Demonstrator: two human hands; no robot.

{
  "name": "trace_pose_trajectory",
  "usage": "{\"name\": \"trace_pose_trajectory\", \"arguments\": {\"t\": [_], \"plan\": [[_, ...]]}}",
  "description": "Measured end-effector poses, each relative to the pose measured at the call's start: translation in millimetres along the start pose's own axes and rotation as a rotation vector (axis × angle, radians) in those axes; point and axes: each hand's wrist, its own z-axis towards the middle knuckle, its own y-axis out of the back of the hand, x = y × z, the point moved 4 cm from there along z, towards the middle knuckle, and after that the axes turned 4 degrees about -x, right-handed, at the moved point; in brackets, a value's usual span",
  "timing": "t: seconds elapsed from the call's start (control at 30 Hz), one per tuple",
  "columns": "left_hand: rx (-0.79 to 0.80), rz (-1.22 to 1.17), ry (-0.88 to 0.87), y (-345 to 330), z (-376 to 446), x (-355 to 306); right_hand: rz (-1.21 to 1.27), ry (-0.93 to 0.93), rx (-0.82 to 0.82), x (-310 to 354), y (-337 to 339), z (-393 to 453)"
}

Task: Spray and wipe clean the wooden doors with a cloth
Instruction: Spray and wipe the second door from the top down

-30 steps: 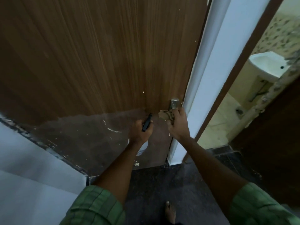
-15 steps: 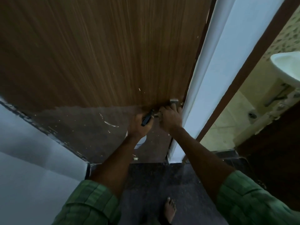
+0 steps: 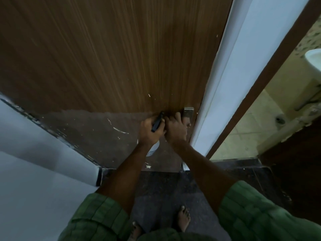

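A brown wooden door (image 3: 104, 58) fills the upper view, and its lower band (image 3: 86, 134) is darker and scuffed with white marks. My left hand (image 3: 149, 133) grips a spray bottle by its black nozzle (image 3: 157, 122); the bottle's white body (image 3: 153, 150) shows below the wrist. Touching it on the right, my right hand (image 3: 175, 129) has its fingers curled against the door, just below a metal latch plate (image 3: 188, 112). The cloth seen in this hand earlier is now hidden under it.
A white door frame (image 3: 225, 84) runs along the door's right edge. Beyond it an open bathroom shows a white sink (image 3: 314, 58) and pale floor tiles. A white wall (image 3: 34, 171) stands at left. My bare feet (image 3: 184, 218) are on dark stone floor.
My right hand has slid left from beside the latch plate until it touches my left hand, and the cloth has gone out of sight. The view has moved closer to the door.
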Motion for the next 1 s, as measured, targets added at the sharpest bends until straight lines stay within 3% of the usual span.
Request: {"name": "trace_pose_trajectory", "arguments": {"t": [0.1,0.27,0.43,0.53,0.63,0.73,0.83,1.0], "plan": [[-0.013,-0.015,-0.021,4.6,5.3,-0.5,-0.021,0.117,-0.048,-21.8,3.7,-8.7],[-0.007,-0.027,-0.049,10.9,1.8,-12.0,-0.019,-0.208,-0.007,7.6,5.3,-19.7],[0.045,-0.05,-0.021,16.9,-1.2,-8.9,-0.072,0.055,-0.019,1.0,-4.4,-28.2],[0.079,-0.06,-0.064,19.7,0.9,-10.9,-0.046,-0.066,-0.071,-23.8,-3.4,-37.8],[0.093,-0.048,-0.105,21.8,2.6,-13.9,-0.051,-0.228,-0.033,6.8,-2.3,-34.9],[0.134,-0.035,-0.104,19.2,4.6,-12.4,-0.038,-0.069,-0.044,18.5,-12.1,-34.1],[0.156,-0.04,-0.129,16.9,9.5,-13.0,-0.063,0.04,-0.155,-19.7,-8.3,-42.5],[0.194,-0.04,-0.12,14.9,12.9,-12.0,0.0,-0.293,-0.136,14.1,-7.6,-36.7]]}}
